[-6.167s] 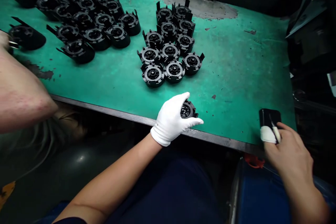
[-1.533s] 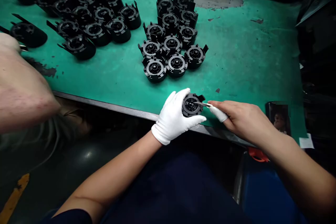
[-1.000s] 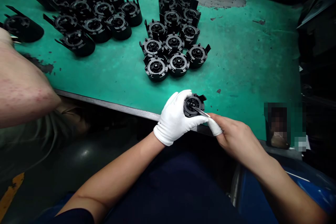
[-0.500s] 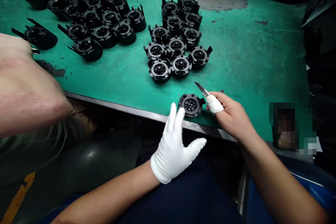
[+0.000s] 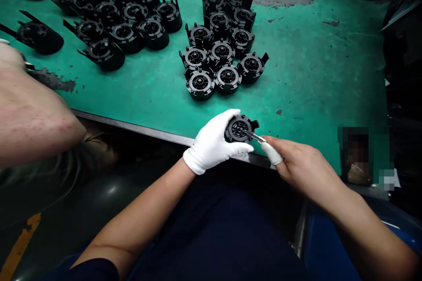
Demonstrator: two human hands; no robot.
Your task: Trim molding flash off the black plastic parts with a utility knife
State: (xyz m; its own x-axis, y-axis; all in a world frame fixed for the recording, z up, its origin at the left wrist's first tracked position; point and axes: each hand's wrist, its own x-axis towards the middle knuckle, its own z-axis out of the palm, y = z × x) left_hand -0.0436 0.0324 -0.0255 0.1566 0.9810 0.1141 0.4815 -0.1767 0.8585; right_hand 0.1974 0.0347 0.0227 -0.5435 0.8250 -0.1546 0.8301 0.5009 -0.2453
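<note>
Fingers (image 5: 227, 116) of the gloved left hand (image 5: 212, 141) curve round the near-left rim of a round black part (image 5: 238, 129), the thumb along its lower edge. Those of the bare right hand (image 5: 298, 158) pinch a slim metal blade (image 5: 254, 136), a white cover (image 5: 273, 154) over the thumb.

At far left, another person's forearm (image 5: 36, 114) reaches in over the edge of the green table (image 5: 306, 66). Just beyond it, one black cylinder (image 5: 42, 37) with two long prongs stands apart. Next comes a large, tightly packed group of similar cylinders (image 5: 123, 33); their upper ends are ringed and hollowed, but the inside is mostly too dark to read. Near the middle, a smaller group of cylinders (image 5: 227, 77) stands upright, each nearer one showing a flat ring with a small hub and ribs set within it.

Below that group, at the table's front edge, the round black part lies face up, its inner rings and ribs exposed, a tab at upper right. The blade's tip is over its centre; whether it touches, I cannot tell. Right of the hands, a blurred-out patch (image 5: 358, 153) covers a dark object, with something blue (image 5: 326, 246) below the table.
</note>
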